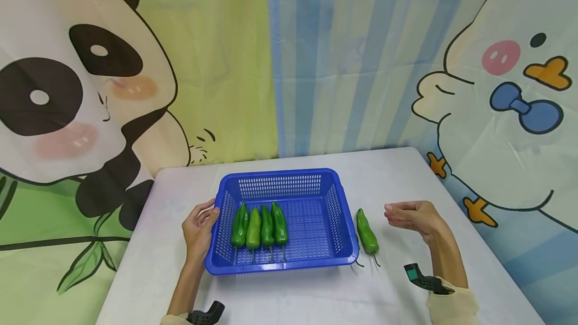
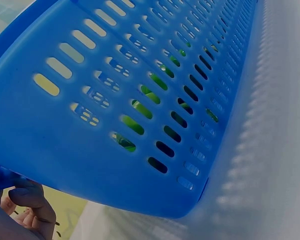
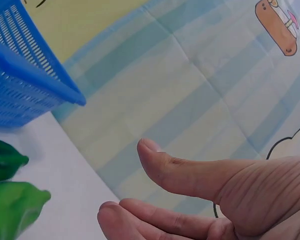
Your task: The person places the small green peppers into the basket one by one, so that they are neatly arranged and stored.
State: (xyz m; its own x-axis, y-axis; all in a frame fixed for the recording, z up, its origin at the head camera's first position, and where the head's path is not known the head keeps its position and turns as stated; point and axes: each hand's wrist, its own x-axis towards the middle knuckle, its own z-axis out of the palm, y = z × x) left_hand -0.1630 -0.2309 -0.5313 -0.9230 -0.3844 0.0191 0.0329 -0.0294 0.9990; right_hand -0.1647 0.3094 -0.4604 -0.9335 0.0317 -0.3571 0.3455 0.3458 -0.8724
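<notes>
My left hand (image 1: pixel 198 229) grips the left rim of a blue plastic basket (image 1: pixel 289 265); in the left wrist view, curled fingers (image 2: pixel 37 205) show at the rim. Inside the basket, several green peppers (image 1: pixel 254 227) lie side by side in its left half, stems toward me. To the right of the basket a green pepper (image 1: pixel 367 232) lies on the table. A second pepper (image 3: pixel 5 160) beside it is mostly hidden by the basket's edge in the head view. My right hand (image 1: pixel 415 217) hovers right of these peppers, fingers extended, thumb apart from them, holding nothing.
A white-covered table (image 1: pixel 293 300) carries the basket. Behind it hangs a cloth backdrop (image 1: pixel 226 64) with a printed panda on the left and a white bird on the right. Each wrist wears a dark strapped device (image 1: pixel 429 282).
</notes>
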